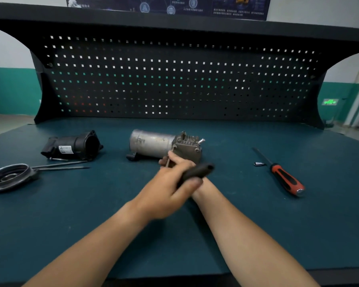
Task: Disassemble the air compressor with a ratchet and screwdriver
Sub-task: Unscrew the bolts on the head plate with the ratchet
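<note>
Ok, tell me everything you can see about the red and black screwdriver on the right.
The screwdriver lies flat on the dark green mat, right of the air compressor and apart from it. Its handle is red with black grip panels, seemingly plastic, ending in a shiny metal cap nearest the camera. The slim dark shaft points away and left. A small silver socket lies just left of the shaft. Only the mat plainly touches it.

Your compressor (151, 143) is dull, scuffed grey metal, your ratchet handle (197, 171) matt black, the screwdriver handle (286, 179) glossy red-and-black plastic, the bench mat (257, 224) matt teal.
</note>
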A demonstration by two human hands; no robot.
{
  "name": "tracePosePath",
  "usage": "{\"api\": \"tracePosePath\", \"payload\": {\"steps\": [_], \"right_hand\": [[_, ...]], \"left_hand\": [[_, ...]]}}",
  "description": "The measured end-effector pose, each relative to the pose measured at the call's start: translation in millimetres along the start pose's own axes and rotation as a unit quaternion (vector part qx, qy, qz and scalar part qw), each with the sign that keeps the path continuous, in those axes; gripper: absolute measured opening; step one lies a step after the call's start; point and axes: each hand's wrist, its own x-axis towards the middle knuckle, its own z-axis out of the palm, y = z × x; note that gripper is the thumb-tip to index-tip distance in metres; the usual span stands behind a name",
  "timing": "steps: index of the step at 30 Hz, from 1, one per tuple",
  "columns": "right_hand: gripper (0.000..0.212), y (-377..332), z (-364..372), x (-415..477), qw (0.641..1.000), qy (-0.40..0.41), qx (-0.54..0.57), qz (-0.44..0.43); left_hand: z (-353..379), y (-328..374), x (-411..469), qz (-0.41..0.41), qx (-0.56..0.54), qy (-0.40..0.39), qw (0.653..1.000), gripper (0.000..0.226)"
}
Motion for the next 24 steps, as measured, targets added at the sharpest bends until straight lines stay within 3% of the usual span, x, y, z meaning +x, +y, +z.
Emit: {"api": "tracePosePath", "payload": {"steps": [2,4,6,8,10,15,24], "right_hand": [[0.025,0.3,7.3,5.8,1.0,0.024,-0.014,0.003],[0.024,2.1,12.8,11.2,0.999,0.033,-0.014,0.013],[0.028,3.1,13.2,13.8,0.999,0.033,-0.007,0.023],[0.027,4.5,10.8,13.9,0.999,0.028,0.001,0.033],[0.025,4.4,11.3,12.8,0.999,0.032,0.009,0.035],[0.027,0.6,13.5,12.2,0.998,0.03,0.042,0.033],[0.027,0.4,10.2,12.4,0.997,0.024,0.056,0.041]], "left_hand": [[-4.3,3.3,5.2,-0.08,-0.133,0.103,0.982,0.031],[-14.4,3.8,11.3,-0.151,-0.277,0.203,0.927,0.041],[-26.1,-2.2,16.7,-0.192,-0.357,0.26,0.876,0.046],[-34.1,-6.1,20.1,-0.21,-0.388,0.278,0.853,0.051],[-34.9,-6.1,19.9,-0.21,-0.397,0.27,0.852,0.051],[-28.7,-1.4,16.7,-0.156,-0.363,0.218,0.892,0.043],[-28.6,-1.2,16.2,-0.156,-0.361,0.217,0.894,0.043]]}}
